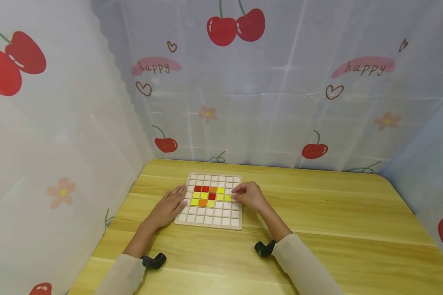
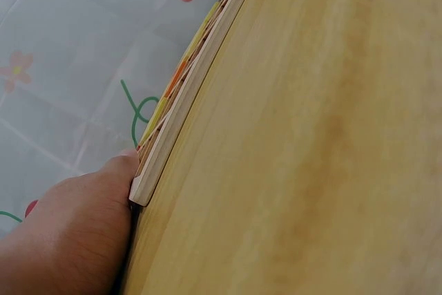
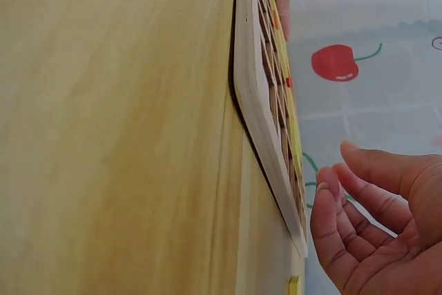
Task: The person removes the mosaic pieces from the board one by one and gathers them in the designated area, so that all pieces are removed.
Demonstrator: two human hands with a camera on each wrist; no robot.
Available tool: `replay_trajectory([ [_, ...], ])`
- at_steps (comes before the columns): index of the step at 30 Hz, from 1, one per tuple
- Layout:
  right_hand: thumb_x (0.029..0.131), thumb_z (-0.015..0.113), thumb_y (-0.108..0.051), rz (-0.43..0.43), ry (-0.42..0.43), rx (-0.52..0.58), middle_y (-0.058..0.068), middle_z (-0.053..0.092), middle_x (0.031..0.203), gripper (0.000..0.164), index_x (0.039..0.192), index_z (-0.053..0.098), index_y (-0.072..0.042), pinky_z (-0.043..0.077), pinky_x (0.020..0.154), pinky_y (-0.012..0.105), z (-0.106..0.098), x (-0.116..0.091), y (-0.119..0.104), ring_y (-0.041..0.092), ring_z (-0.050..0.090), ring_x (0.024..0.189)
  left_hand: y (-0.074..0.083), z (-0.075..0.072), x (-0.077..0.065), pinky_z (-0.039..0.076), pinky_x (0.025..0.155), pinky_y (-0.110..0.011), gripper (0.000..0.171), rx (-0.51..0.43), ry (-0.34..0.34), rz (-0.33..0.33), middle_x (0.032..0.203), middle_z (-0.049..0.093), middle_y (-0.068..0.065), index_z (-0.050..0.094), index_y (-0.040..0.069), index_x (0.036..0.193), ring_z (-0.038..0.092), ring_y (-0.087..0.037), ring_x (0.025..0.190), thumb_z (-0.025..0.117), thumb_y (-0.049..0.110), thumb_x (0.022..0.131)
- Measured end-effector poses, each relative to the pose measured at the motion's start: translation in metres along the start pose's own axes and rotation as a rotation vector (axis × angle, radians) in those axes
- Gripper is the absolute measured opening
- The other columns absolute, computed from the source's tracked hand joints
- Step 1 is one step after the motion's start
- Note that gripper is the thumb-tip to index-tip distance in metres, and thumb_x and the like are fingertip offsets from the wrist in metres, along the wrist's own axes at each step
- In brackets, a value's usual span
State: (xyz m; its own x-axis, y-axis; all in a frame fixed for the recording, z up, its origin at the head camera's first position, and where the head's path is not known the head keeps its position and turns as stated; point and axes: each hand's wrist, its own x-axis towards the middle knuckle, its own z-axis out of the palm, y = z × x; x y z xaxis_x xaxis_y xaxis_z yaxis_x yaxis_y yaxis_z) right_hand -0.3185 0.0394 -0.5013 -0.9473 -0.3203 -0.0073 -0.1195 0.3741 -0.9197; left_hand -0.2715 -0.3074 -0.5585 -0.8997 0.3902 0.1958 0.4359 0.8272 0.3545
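A square wooden grid board [image 1: 208, 220] lies on the table, its cells pale. Red, orange and yellow square tiles [image 1: 204, 196] fill a patch around its middle. My left hand [image 1: 168, 207] rests along the board's left edge, fingers stretched out and the thumb at the rim. Over the right edge is my right hand [image 1: 252, 196], its fingertips right beside the rightmost yellow tile [image 1: 227, 198]. In the right wrist view the right hand's fingers [image 3: 330, 222] are loosely bent, the thumb apart from them, with nothing between.
The wooden table [image 1: 317, 213] extends around the board. A small yellow piece [image 3: 294, 285] shows at the bottom of the right wrist view. Cherry-printed curtains [image 1: 266, 123] hang behind and at the sides. Black wrist devices [image 1: 154, 261] sit at both sleeves.
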Motion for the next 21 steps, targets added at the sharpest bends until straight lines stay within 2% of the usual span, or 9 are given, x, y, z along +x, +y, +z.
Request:
replay_trajectory([
  [7, 0.089, 0.076, -0.002, -0.022, -0.031, -0.055, 0.008, 0.070, 0.076, 0.010, 0.097, 0.075, 0.004, 0.058, 0.057, 0.031, 0.006, 0.005, 0.000, 0.022, 0.067, 0.062, 0.000, 0.001, 0.000, 0.015, 0.123, -0.056, 0.061, 0.000, -0.001, -0.008, 0.167, 0.022, -0.007, 0.027, 0.006, 0.160, 0.016, -0.027, 0.155, 0.040, 0.039, 0.110],
  [21, 0.086, 0.079, 0.000, -0.001, -0.007, -0.148, 0.005, 0.067, 0.069, 0.004, 0.087, 0.075, 0.001, 0.053, 0.052, 0.028, 0.013, 0.010, -0.001, 0.017, 0.063, 0.057, -0.002, 0.001, 0.000, 0.015, 0.123, -0.055, 0.061, 0.014, 0.004, -0.004, 0.167, 0.022, -0.007, 0.027, 0.007, 0.160, 0.017, -0.027, 0.155, 0.039, 0.041, 0.111],
])
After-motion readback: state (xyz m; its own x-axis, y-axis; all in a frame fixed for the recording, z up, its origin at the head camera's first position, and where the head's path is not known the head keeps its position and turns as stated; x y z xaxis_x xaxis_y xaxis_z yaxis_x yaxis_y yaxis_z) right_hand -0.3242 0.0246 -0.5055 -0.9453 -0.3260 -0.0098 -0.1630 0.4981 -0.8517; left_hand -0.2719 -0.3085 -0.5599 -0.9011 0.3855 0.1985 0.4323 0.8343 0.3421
